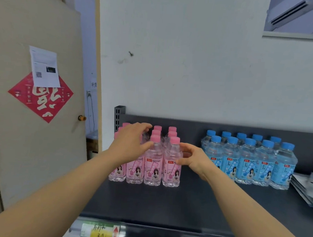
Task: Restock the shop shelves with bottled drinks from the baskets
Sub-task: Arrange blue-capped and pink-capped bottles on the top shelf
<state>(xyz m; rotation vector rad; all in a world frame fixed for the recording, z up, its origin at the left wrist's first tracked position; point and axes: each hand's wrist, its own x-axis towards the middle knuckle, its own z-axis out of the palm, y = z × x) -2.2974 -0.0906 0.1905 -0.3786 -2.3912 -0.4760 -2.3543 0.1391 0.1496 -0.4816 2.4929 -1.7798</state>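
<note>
- The pink bottles [154, 161] stand in a tight block on the shelf [182, 204], under and between the two sets of fingers. No basket is in view.
- The left hand [129, 142] has its fingers [144, 125] arched over the caps of the back rows. Whether they clasp a bottle is hidden by the hand itself.
- The right hand [195, 158] is half open, with fingers [184, 145] and thumb against the side of the end bottle, not wrapped round it.
- Risk: a push high up near the caps could tip a tall bottle into its neighbours. Squeezing from both sides may buckle the rows.
- Just right of the right fingers stand the blue bottles [247, 163] — a sideways slip would bump them. Beyond those lie silver packets [307, 188]. Left of the left fingers is a door [28, 145].
</note>
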